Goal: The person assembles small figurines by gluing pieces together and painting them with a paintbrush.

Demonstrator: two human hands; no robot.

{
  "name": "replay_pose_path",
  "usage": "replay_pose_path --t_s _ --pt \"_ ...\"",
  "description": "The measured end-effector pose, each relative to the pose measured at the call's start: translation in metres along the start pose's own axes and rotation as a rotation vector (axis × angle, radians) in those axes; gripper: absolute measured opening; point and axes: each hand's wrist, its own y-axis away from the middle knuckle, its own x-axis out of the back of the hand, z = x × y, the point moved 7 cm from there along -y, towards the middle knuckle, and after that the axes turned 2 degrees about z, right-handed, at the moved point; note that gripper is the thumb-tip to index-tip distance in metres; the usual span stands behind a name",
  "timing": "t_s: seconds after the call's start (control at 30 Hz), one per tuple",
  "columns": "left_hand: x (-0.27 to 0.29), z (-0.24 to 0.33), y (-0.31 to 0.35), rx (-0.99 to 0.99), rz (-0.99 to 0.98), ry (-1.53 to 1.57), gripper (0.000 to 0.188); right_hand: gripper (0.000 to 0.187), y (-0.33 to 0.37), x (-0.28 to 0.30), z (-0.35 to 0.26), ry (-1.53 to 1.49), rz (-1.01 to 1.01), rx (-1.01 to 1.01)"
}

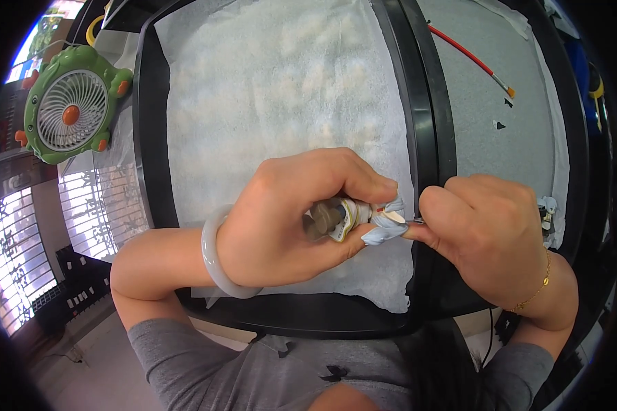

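My left hand (288, 205) is closed around a small painted figurine (346, 218), tilted on its side with its head end toward the right. Pale blue hair (386, 231) and a bit of light skin tone show at that end, while a white garment with yellow trim and a brownish lower part sit inside my palm. Close against the hair, my right hand (487, 229) pinches with thumb and bent index finger. A thin, shiny sliver shows at those fingertips; what it belongs to is hidden by the hand. Both hands are above the divider between two trays.
A black tray (153, 137) lined with white paper lies below my hands. In the grey right-hand tray (480, 151) are a red paintbrush (467, 51), dark scraps (500, 125) and another small figurine (547, 211) partly behind my wrist. A green animal-shaped fan (72, 106) stands left.
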Motion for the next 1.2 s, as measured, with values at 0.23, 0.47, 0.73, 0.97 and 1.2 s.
replay_pose_path --t_s 0.23,0.47,0.73,0.97,1.2 --pt "-0.001 0.003 -0.002 -0.01 0.001 -0.088 0.031 0.03 0.0 -0.001 -0.001 0.09 0.022 -0.025" --pt "-0.004 0.002 -0.004 -0.002 -0.048 -0.119 0.028 0.028 0.001 -0.009 0.006 0.036 -0.089 0.065" --pt "0.009 -0.025 -0.006 0.243 0.11 0.31 0.039 0.021 -0.021 0.033 0.13 0.171 0.316 -0.337" --pt "0.006 -0.024 -0.009 0.256 0.047 0.454 0.037 0.02 -0.011 0.015 0.215 0.491 0.148 -0.48" --pt "0.005 -0.024 -0.003 0.217 0.114 0.394 0.036 0.007 -0.006 0.073 0.115 -0.562 0.512 -0.313"
